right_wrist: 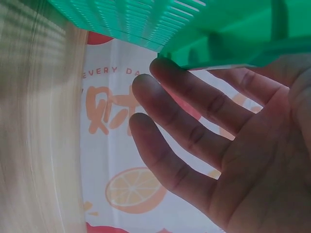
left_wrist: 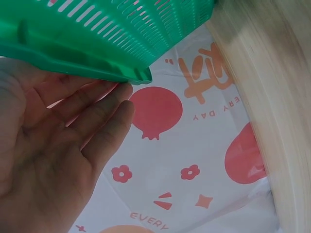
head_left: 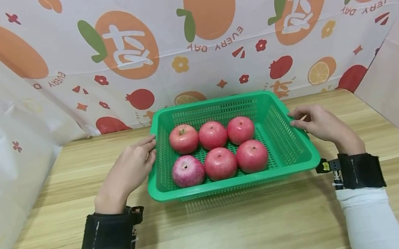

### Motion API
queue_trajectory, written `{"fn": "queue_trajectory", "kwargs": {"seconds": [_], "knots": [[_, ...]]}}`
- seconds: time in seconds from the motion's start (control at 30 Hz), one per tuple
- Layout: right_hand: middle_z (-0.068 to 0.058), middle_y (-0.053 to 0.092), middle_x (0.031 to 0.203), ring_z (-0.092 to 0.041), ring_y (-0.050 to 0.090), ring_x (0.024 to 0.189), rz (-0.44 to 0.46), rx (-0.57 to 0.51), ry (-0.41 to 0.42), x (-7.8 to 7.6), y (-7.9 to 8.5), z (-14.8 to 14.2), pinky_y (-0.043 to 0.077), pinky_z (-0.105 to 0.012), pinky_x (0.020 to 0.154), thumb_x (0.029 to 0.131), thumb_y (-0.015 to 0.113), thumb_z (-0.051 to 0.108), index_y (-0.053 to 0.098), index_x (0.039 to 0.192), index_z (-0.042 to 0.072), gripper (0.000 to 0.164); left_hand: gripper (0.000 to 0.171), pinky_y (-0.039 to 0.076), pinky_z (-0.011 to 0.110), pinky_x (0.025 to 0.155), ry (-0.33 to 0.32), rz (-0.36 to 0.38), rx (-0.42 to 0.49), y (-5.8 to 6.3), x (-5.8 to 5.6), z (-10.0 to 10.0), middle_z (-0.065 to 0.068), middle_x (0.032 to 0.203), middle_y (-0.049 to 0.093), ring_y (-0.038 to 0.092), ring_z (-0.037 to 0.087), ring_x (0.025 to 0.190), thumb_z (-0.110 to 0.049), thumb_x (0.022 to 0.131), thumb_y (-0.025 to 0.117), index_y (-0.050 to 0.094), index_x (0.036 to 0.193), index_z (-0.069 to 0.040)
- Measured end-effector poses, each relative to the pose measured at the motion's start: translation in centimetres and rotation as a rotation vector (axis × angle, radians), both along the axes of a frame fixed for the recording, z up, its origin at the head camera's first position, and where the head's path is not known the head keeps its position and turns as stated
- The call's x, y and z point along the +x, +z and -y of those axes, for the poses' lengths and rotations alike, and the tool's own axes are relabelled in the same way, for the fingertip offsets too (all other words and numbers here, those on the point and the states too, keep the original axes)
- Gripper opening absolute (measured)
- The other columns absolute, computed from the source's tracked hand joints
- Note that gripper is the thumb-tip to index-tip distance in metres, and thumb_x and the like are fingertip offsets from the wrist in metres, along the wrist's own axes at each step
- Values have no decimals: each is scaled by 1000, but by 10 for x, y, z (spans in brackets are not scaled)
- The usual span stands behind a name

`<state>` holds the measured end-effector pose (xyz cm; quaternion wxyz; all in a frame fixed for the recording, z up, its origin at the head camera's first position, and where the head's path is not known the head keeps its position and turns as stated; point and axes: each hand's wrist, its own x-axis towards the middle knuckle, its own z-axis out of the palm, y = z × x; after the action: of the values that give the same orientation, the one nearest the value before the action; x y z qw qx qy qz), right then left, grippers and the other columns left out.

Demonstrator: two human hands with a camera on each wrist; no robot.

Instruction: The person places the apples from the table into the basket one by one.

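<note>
A green plastic basket with slotted walls is held between both hands in the head view. Several red apples sit in it in two rows, toward its left and middle; the front-left apple is more purple and streaked. At the left end, my left hand grips the rim, its fingers reaching under the lip in the left wrist view. My right hand pinches the opposite rim, with some fingers spread below it in the right wrist view. Both thumbs are hidden in the wrist views.
The basket is over a light wooden table, near its back edge. A white fruit-print cloth hangs right behind the basket, and white sheets stand along the left and right sides. Each wrist wears a black strap with a small device.
</note>
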<state>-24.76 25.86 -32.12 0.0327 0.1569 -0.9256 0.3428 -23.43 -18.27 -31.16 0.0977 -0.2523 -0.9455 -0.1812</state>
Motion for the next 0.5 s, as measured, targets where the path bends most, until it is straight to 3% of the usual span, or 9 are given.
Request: {"fn": "queue_trajectory", "kwargs": {"seconds": [0.13, 0.27, 0.33, 0.43, 0.5], "knots": [[-19, 60, 101, -28, 55, 85, -34, 55, 1, 0, 2, 0, 51, -44, 71, 91, 53, 15, 58, 109, -1, 25, 37, 46, 51, 84, 21, -16, -7, 0, 0, 2, 22, 131, 44, 45, 34, 112, -7, 88, 52, 49, 122, 8], [-20, 59, 105, -32, 53, 90, -147, 114, -61, 1, 6, 0, 49, -51, 71, 91, 53, 20, 58, 111, -1, 30, 43, 41, 55, 89, 53, -141, 4, 3, -1, 6, 21, 140, 32, 34, 33, 121, -15, 88, 56, 47, 126, 3], [-22, 56, 111, -34, 49, 99, -238, 120, -110, 1, 7, 0, 45, -55, 79, 90, 54, 23, 56, 114, -1, 34, 51, 32, 57, 96, 90, -205, -3, 6, -1, 9, 20, 145, 22, 21, 31, 129, -25, 89, 54, 42, 132, -1], [-24, 41, 130, -39, 31, 120, -337, 128, -174, 0, 9, -1, 27, -65, 94, 90, 52, 32, 49, 125, 1, 47, 64, 11, 59, 104, 170, -223, -48, 11, 1, 13, 15, 150, 2, -4, 29, 132, -44, 91, 43, 26, 142, -8], [-23, 19, 144, -40, 4, 130, -321, 170, -212, 0, 10, -3, 7, -71, 97, 91, 44, 43, 36, 136, 5, 60, 71, -2, 62, 103, 226, -188, -88, 14, 3, 16, 9, 150, -11, -16, 27, 130, -55, 91, 32, 14, 145, -14]]}}
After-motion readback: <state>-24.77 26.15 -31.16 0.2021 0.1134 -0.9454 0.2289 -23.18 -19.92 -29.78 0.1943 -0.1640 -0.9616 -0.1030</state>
